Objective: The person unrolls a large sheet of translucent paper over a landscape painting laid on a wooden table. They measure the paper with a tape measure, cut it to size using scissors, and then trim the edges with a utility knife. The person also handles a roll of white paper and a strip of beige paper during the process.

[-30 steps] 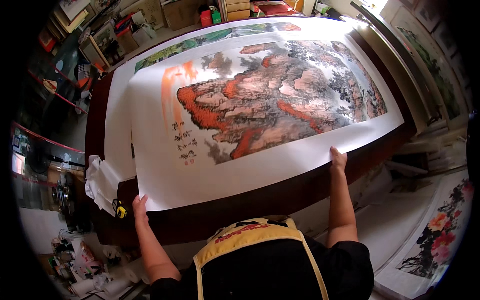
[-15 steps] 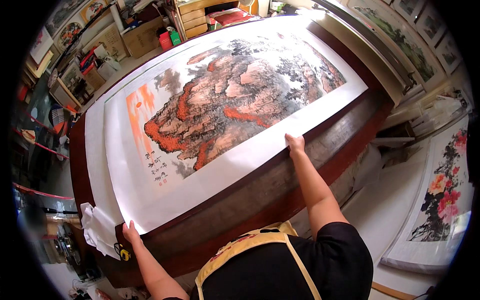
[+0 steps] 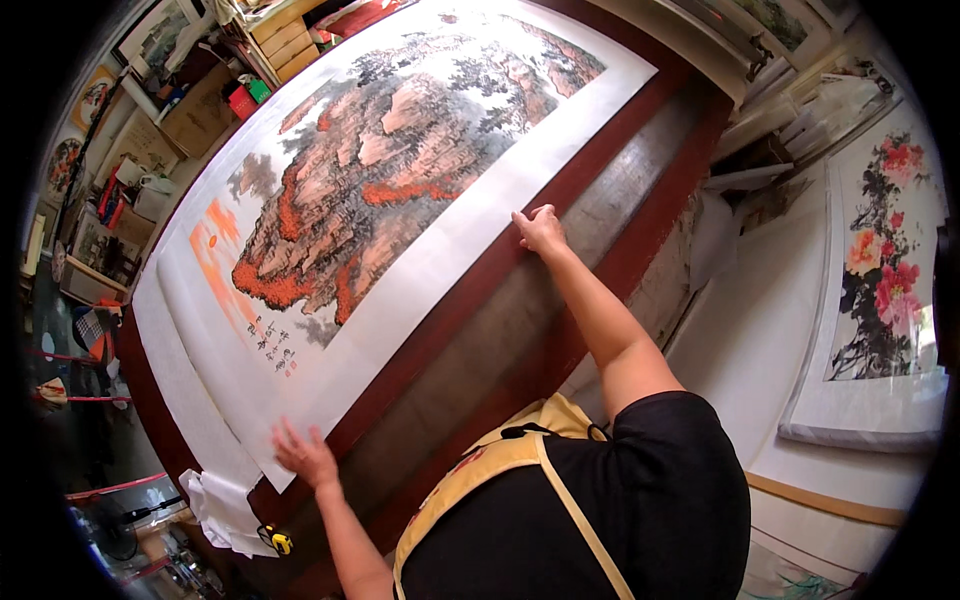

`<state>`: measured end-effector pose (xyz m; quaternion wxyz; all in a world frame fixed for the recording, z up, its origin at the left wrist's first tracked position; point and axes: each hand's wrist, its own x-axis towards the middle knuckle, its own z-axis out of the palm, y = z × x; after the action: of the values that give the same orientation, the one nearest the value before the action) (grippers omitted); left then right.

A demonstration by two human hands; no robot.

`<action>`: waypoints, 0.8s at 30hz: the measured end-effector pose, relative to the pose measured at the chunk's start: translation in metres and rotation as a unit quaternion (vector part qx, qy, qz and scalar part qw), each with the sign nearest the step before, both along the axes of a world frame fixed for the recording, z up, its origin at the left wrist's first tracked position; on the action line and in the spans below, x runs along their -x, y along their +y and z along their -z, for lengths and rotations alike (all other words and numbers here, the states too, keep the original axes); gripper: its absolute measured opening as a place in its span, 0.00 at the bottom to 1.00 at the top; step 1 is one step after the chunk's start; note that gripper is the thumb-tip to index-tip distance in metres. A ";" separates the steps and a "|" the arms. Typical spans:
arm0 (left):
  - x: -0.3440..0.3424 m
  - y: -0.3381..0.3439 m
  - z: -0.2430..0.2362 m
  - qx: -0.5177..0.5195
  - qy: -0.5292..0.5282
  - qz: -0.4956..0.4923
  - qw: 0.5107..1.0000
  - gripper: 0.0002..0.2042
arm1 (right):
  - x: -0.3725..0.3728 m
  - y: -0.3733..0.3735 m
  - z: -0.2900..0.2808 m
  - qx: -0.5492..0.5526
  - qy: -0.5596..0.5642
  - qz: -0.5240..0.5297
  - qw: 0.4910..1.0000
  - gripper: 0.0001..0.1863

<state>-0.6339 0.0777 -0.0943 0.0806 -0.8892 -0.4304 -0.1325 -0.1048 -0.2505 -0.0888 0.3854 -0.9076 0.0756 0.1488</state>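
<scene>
A large landscape painting on white paper [image 3: 405,315] lies across the dark red table [image 3: 150,390], its mountains grey, pink and orange. My left hand [image 3: 305,450], slightly blurred, is open with fingers spread at the painting's lower-left corner; whether it touches the paper is unclear. My right hand [image 3: 540,230] has its fingers closed on the sheet's near edge, further along to the right. Another white sheet [image 3: 175,350] shows under the painting's left side. Crumpled white paper [image 3: 225,510] and a yellow tape measure [image 3: 280,540] sit at the table's left end.
A hanging floral painting [image 3: 890,280] stands at the right beside pale boards. At the far side are a wooden drawer unit [image 3: 280,40], red and green boxes [image 3: 243,101], cardboard and leaning frames. Cluttered equipment and red-edged shelving line the left.
My left hand has released the corner and spread its fingers. The painting has moved away from me, covering the green painting behind it and uncovering more tabletop nearby. My view has turned.
</scene>
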 end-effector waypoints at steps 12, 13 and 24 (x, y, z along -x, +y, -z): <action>-0.050 -0.052 0.033 0.061 0.052 -0.015 0.997 0.30 | 0.176 -0.129 -0.032 -0.167 -0.150 -0.123 0.967 0.19; -0.047 -0.053 0.035 0.049 0.040 -0.017 0.998 0.30 | 0.190 -0.138 -0.036 -0.172 -0.144 -0.109 0.969 0.19; -0.099 -0.037 0.045 -0.130 -0.151 0.192 0.961 0.27 | 0.318 -0.280 0.018 0.000 0.055 -0.021 0.998 0.23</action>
<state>-0.5350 0.0410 -0.1394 0.1027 -0.9067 -0.2381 -0.3325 -0.4223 -0.5309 -0.1067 0.3773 -0.8994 0.0780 0.2066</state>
